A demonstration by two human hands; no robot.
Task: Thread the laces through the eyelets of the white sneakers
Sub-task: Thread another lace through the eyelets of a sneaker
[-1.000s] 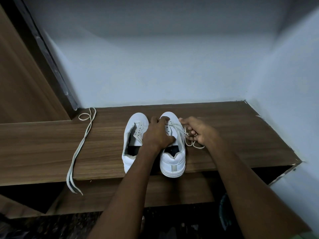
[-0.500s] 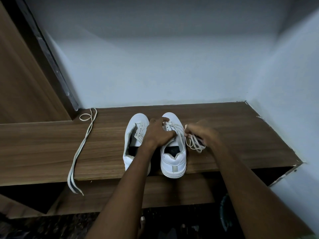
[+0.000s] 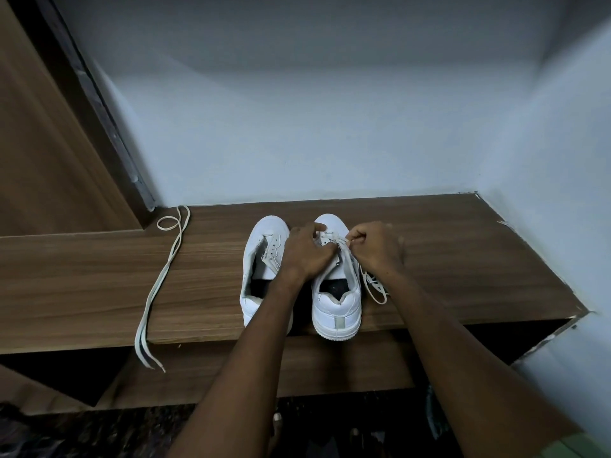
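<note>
Fingers of the right hand (image 3: 377, 249) curl together and pinch the lace (image 3: 342, 243) just off the right sneaker's (image 3: 335, 292) eyelet row; left hand (image 3: 307, 252) rests over the same shoe's throat, fingers bent onto the tongue area — whether they clamp anything I cannot tell. Both hands meet over the forefoot, nearly touching.

Key relation: lace runs leftward from the right-hand pinch to the eyelets, across the shoe's long axis, which lies toe-away, heel-toward the viewer; right hand is the nearer one to the free end, so the next pull or feed likely falls to it. Slack lace loops on the shelf (image 3: 463, 259) just right of the shoe.

Left sneaker (image 3: 261, 259) stands just beside, parallel, unlaced — tongue splayed, eyelets bare. Spare lace (image 3: 165, 279) lies well apart to the left, doubled, its ends hanging over the shelf edge.

Materials: smooth white leather-like uppers, thick rubbery soles; flat woven limp laces; shelf of wood-grain laminate, matt; plain pale wall behind.
</note>
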